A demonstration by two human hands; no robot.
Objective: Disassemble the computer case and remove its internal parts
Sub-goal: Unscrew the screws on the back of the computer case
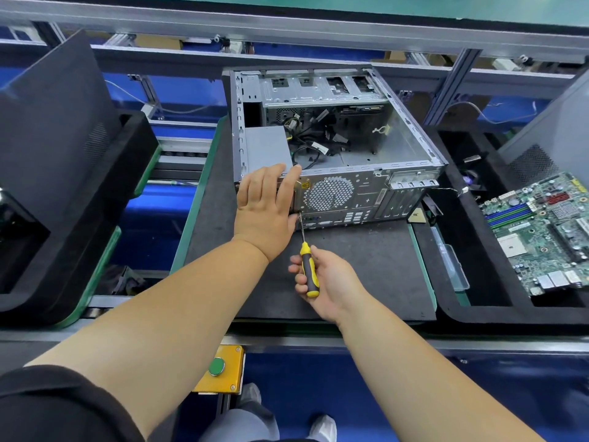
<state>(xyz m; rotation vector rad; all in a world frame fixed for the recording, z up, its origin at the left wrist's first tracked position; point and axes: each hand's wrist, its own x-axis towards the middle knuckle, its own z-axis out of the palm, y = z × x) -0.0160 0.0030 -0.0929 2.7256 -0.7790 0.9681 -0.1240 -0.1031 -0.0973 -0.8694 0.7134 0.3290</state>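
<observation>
We've got the open grey metal computer case [334, 148] on the dark mat surface [350, 269]. Left hand [266, 202] flat against its rear corner, fingers straight. Right hand [322, 279] fingers wrapped round the yellow-black screwdriver [308, 269], tip at the rear panel.

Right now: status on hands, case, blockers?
Left hand flat on open grey metal computer case. Right hand grips yellow-black screwdriver, tip at rear panel. Nothing blocking.

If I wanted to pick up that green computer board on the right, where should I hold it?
Probably by its two long bare edges, coming down from above. The green motherboard lies flat, face up, in the black foam tray, and its top is crowded with small parts and slots, so pinching the rim likely keeps fingers off them. Its far right side runs out of the picture.
</observation>
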